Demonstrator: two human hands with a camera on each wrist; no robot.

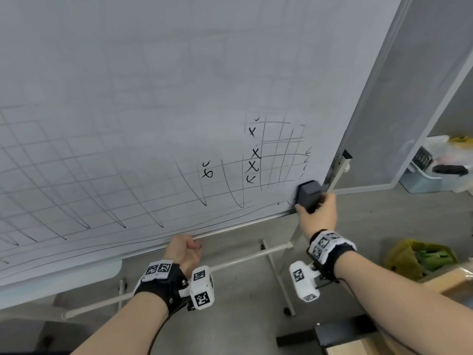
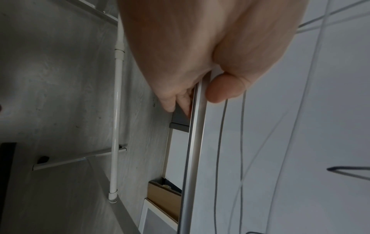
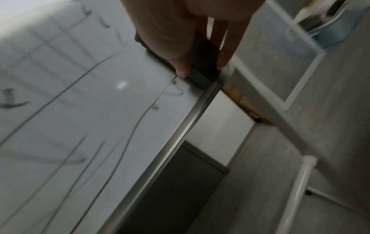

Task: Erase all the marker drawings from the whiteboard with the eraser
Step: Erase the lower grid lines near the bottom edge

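A large whiteboard (image 1: 153, 85) on a stand fills the head view, covered low down with a grid of black marker lines (image 1: 76, 180) and some X marks (image 1: 253, 160). My right hand (image 1: 317, 213) grips a dark grey eraser (image 1: 308, 194) and presses it flat on the board's bottom right corner. In the right wrist view the eraser (image 3: 202, 69) sits between thumb and fingers, against the metal frame (image 3: 180, 131). My left hand (image 1: 185, 249) grips the board's bottom edge (image 2: 195, 142), thumb (image 2: 224, 88) on the front face, fingers curled behind.
The stand's white crossbar (image 1: 243, 260) and legs run below the board. A frosted panel (image 1: 409, 98) stands to the right, with plastic bins (image 1: 435, 165) behind it. A yellow-green bag (image 1: 419, 257) and a wooden piece lie on the grey floor at right.
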